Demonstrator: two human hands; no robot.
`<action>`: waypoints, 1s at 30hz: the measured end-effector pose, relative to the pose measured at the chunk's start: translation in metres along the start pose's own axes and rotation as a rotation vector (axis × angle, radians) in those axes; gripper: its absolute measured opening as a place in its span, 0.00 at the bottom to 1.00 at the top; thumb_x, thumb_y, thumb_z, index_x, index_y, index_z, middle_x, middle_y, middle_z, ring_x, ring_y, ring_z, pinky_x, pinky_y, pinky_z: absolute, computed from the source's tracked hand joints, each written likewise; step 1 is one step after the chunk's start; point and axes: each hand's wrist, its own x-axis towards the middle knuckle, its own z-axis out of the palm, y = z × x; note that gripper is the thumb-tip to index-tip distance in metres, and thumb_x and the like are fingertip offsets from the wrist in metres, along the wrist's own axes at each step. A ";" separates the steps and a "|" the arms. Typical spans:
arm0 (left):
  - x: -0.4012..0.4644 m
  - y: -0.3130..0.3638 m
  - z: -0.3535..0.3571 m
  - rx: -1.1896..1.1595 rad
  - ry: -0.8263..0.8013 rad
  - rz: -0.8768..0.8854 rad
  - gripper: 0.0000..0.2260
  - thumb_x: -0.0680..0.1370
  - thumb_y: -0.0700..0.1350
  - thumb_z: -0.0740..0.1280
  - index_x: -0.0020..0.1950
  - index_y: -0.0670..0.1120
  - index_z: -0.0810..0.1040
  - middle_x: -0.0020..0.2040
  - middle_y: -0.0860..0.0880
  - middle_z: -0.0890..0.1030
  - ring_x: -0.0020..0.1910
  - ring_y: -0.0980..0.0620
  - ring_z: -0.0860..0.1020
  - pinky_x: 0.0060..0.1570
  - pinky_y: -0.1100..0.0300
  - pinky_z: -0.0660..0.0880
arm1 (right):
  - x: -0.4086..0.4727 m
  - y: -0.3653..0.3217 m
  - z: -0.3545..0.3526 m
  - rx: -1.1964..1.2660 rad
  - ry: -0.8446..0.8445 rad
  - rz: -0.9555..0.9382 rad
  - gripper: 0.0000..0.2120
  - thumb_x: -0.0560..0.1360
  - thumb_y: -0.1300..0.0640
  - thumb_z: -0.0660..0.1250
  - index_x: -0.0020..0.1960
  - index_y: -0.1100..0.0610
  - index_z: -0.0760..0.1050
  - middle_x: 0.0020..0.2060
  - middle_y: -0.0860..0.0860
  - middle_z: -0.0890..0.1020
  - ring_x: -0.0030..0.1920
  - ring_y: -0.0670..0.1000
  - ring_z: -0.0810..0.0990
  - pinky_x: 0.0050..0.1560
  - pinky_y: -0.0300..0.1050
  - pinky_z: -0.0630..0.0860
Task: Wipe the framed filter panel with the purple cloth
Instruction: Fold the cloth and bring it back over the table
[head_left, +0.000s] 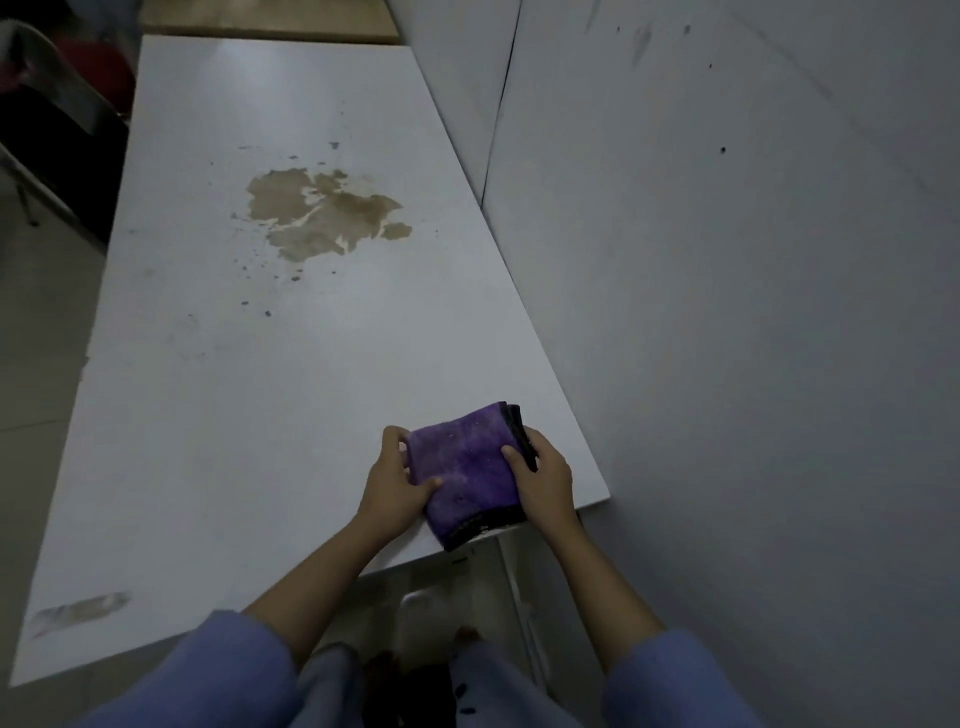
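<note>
A folded purple cloth (465, 467) with black edging is held just over the near right corner of the white table (234, 415). My left hand (392, 486) grips its left side, thumb on top. My right hand (545, 480) grips its right side, thumb pressed on the purple face. No framed filter panel shows in the head view.
A brown dried stain (324, 213) with small specks marks the table's middle far part. A grey wall (727, 312) runs close along the table's right edge. A dark chair (57, 135) stands at the far left. A smear (83, 608) lies near the table's front left.
</note>
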 end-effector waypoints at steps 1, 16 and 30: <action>0.002 0.000 0.006 0.030 0.043 0.030 0.22 0.74 0.40 0.73 0.58 0.47 0.62 0.53 0.50 0.74 0.52 0.48 0.78 0.37 0.68 0.78 | 0.002 0.002 0.001 -0.005 0.024 -0.007 0.06 0.78 0.58 0.65 0.55 0.51 0.75 0.45 0.45 0.80 0.47 0.44 0.78 0.44 0.29 0.74; -0.007 -0.017 0.006 1.067 -0.196 -0.003 0.52 0.63 0.80 0.56 0.76 0.58 0.34 0.75 0.52 0.30 0.75 0.41 0.35 0.66 0.27 0.38 | 0.009 0.029 0.002 -0.406 0.154 -0.185 0.20 0.78 0.55 0.55 0.67 0.59 0.71 0.48 0.57 0.79 0.46 0.49 0.72 0.51 0.54 0.74; -0.005 -0.019 -0.007 1.017 -0.204 0.131 0.55 0.55 0.82 0.30 0.78 0.57 0.42 0.78 0.51 0.39 0.77 0.46 0.40 0.67 0.32 0.36 | -0.002 0.035 0.007 -0.649 0.125 -0.232 0.20 0.79 0.52 0.56 0.67 0.57 0.72 0.65 0.56 0.75 0.63 0.56 0.75 0.66 0.63 0.61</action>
